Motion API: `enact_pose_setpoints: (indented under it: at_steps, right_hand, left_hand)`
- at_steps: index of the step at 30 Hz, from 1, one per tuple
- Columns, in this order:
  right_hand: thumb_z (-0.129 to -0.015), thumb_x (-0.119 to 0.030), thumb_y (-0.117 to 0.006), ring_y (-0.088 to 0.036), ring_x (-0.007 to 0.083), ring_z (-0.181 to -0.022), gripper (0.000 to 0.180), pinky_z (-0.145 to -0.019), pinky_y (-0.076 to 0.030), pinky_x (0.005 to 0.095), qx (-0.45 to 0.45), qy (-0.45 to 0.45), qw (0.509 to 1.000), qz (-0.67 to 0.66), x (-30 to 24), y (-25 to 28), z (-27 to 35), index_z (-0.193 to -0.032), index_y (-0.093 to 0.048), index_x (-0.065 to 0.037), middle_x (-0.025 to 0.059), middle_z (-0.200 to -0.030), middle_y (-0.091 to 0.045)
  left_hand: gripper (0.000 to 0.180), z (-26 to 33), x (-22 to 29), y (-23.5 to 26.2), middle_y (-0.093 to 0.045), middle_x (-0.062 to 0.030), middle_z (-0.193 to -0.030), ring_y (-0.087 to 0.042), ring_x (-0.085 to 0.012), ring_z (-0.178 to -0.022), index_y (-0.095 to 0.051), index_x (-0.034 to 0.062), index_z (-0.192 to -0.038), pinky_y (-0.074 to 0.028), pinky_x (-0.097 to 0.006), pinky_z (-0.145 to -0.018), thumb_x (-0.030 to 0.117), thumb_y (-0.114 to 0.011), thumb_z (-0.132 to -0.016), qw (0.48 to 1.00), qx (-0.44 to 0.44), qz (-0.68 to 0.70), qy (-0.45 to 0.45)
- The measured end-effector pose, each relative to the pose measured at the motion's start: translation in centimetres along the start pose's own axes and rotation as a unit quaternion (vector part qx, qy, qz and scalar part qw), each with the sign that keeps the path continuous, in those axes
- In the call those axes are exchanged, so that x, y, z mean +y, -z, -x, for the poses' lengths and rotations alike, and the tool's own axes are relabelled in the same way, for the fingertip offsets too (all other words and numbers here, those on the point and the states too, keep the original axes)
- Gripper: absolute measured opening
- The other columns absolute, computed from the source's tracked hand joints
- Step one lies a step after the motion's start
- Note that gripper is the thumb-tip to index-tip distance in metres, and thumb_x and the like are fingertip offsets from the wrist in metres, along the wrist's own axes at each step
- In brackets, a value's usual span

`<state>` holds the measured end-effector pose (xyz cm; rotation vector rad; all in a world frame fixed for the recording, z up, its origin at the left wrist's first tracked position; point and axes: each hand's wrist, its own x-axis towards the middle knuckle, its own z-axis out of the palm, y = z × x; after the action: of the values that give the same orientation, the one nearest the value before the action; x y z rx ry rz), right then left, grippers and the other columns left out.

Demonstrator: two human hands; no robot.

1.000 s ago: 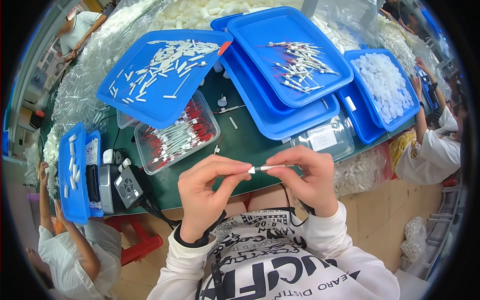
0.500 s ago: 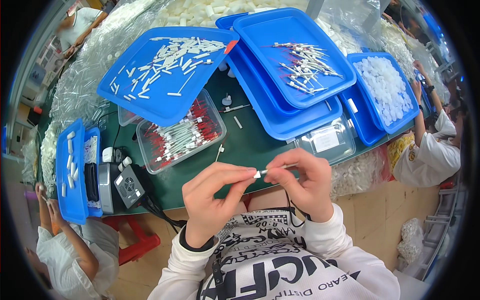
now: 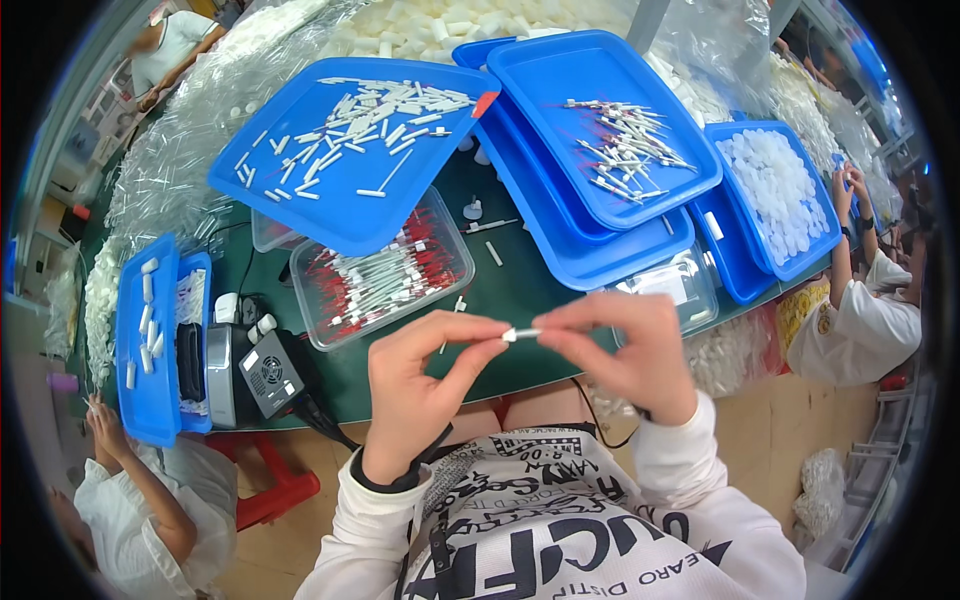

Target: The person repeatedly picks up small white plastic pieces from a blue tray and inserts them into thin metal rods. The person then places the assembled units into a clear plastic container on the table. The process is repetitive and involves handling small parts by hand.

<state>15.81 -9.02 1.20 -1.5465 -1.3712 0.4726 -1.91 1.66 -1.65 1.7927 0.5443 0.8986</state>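
Viewpoint: my one head camera, worn by the person, above their chest.
Facing: steeply down onto the green tabletop (image 3: 520, 300).
Nearness: hands close; blue trays farther; fisheye bends the rim.

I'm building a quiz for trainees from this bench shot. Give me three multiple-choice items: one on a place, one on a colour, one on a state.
1. Where is the clear tub of red-tipped sticks?
A. On the floor
B. Under the near edge of a blue tray
C. On the person's lap

2. What colour is the tabletop?
A. Green
B. White
C. Yellow

3. How is the small white piece held?
A. Lying loose on the tabletop
B. In the right hand alone
C. Pinched between both hands

Answers: 1 B, the tray overlaps the tub's far side. 2 A, bare green shows between the trays. 3 C, the left hand and right hand meet at it above the table edge.
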Motion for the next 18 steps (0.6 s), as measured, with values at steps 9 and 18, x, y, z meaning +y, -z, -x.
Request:
enact_pose_setpoints:
  at_steps: [9,18]
  right_hand:
    - [-0.078,-0.016,-0.071,-0.067,0.0206,-0.076,0.016,-0.07,-0.051,0.0328,0.082,-0.033,0.965,0.249,8.2,8.6,-10.6,-0.087,-0.071,-0.002,0.0115,-0.082,-0.07]
    - [-0.077,-0.018,-0.069,-0.064,0.034,-0.087,0.021,-0.079,-0.05,0.0399,-0.088,0.109,0.943,0.301,2.4,-0.4,-16.2,-0.091,-0.068,-0.002,0.0156,-0.09,-0.067]
  left_hand:
    - [0.013,-2.4,-3.7,3.3,-0.066,-0.0074,-0.089,-0.06,-0.0267,-0.088,-0.069,0.0081,-0.092,-0.04,-0.039,-0.082,0.011,-0.069,-0.08,0.837,0.081,-0.539,-0.044]
    - [0.015,-2.8,-3.8,3.1,-0.063,-0.0055,-0.09,-0.057,-0.0239,-0.088,-0.07,0.0085,-0.091,-0.04,-0.039,-0.078,0.009,-0.07,-0.076,0.84,0.053,-0.538,-0.042]
